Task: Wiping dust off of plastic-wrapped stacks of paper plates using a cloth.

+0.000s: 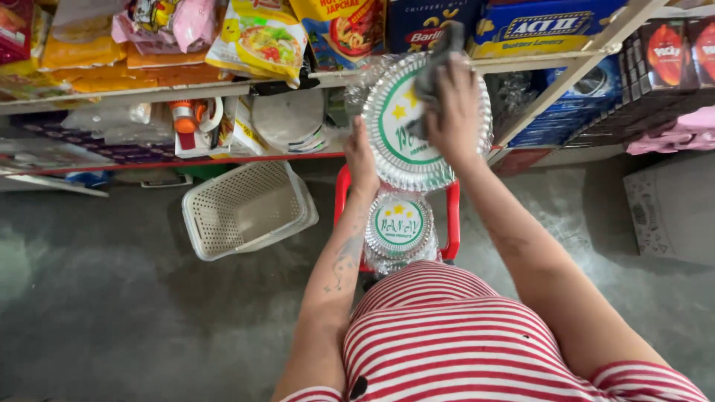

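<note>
Left hand pinches the wrapped plate pack by its rim, right hand clasps a grey cloth against it; pack probably light, slippery, easily dented.

A short-sleeved top striped in red and white is worn over the torso and shoulders; a small dark mark is seen near its lower left edge. Both forearms are left bare. A tattoo is borne on the left forearm below the left hand. No rings or watch can be made out on the right hand.
</note>
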